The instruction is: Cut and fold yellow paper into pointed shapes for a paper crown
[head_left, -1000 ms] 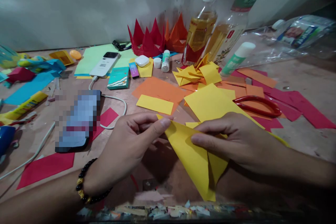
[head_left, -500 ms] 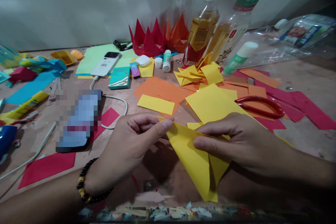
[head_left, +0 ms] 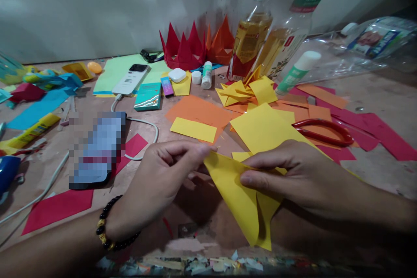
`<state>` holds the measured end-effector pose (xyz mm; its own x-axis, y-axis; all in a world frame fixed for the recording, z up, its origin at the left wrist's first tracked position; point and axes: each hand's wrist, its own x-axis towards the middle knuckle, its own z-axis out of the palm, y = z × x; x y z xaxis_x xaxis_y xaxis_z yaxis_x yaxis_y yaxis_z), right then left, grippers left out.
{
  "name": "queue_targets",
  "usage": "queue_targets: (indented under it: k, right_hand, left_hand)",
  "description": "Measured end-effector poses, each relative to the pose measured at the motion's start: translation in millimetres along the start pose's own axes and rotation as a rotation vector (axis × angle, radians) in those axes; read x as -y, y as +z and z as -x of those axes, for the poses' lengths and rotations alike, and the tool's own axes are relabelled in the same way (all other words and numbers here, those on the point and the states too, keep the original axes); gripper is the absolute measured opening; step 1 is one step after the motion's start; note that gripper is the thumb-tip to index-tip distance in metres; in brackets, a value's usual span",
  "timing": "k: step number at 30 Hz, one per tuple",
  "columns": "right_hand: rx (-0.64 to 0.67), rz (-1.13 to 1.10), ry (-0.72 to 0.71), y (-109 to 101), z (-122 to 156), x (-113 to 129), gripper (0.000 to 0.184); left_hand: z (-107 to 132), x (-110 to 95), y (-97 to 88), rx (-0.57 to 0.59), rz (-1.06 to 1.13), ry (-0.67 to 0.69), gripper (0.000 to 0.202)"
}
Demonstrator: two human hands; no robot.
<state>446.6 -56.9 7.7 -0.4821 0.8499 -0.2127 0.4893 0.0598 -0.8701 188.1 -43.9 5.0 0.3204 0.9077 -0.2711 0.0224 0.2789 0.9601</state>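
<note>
The left hand (head_left: 167,178) pinches the far-left tip of the folded, pointed yellow paper sheet (head_left: 231,186), and the right hand (head_left: 288,173) grips its far edge farther right, thumb on top; the sheet is at near centre over the pinkish-brown tabletop (head_left: 387,100). For a crisp crease, align the layers at the tip, then apply even pressure outward.

Characters 东方 on the green band (head_left: 309,0) of the right-hand upright bottle (head_left: 278,47), lettering elsewhere illegible
</note>
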Motion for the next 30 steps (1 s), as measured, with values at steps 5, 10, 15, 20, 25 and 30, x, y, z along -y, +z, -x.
queue_targets:
  k: [5, 10, 15, 20, 25, 30]
  right_hand:
    - [0.005, -0.114, 0.090, 1, 1, 2, 0.029]
    - [-0.044, -0.189, 0.118, -1, 1, 3, 0.021]
    - [-0.071, -0.119, 0.036, -3, -1, 3, 0.025]
    - [-0.091, -0.085, 0.005, -3, 0, 5, 0.031]
    - [-0.082, -0.017, -0.022, -4, 0, 6, 0.029]
    - [-0.262, 0.274, -0.159, -1, -7, -8, 0.030]
  left_hand:
    - [2, -1, 1.0, -0.139, -0.122, 0.113, 0.029]
    - [1, -1, 1.3, -0.101, -0.016, 0.065, 0.035]
    - [1, -6, 4.9, 0.108, -0.096, -0.059, 0.030]
    - [1, -5, 1.4, 0.037, -0.274, -0.067, 0.039]
    - [-1, 0, 1.5, 0.057, -0.247, -0.047, 0.036]
    - [-7, 12, 4.4, -0.117, -0.125, 0.186, 0.052]
